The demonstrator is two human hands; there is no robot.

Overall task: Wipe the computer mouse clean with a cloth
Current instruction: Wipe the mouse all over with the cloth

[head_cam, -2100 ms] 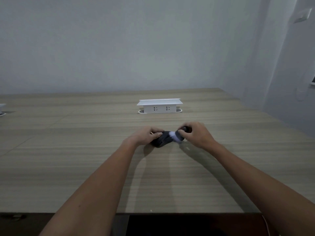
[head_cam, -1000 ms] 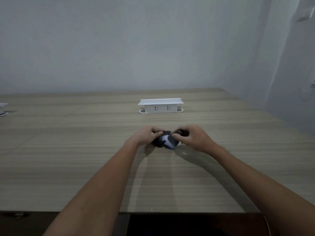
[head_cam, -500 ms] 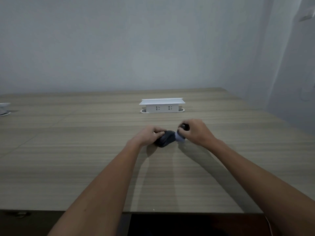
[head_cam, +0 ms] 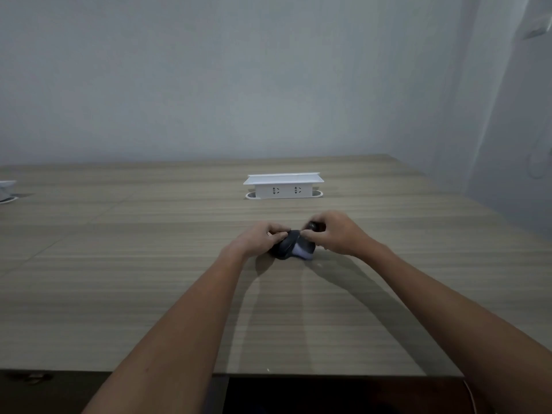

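Observation:
A dark computer mouse rests on the wooden table, near its middle. My left hand grips the mouse from the left side and steadies it. My right hand pinches a small pale cloth and presses it against the right side of the mouse. Most of the cloth is hidden under my fingers; a light patch shows below them. A dark bit sticks out above my right fingers.
A white pop-up power socket box stands on the table behind the mouse. Another white object lies at the far left edge. A pale wall rises behind the table, and the table's right edge runs close to a side wall.
My right hand with the cloth has slid back and forth over the mouse, going right half a second ago and now back onto its right side. My left hand has stayed holding the mouse.

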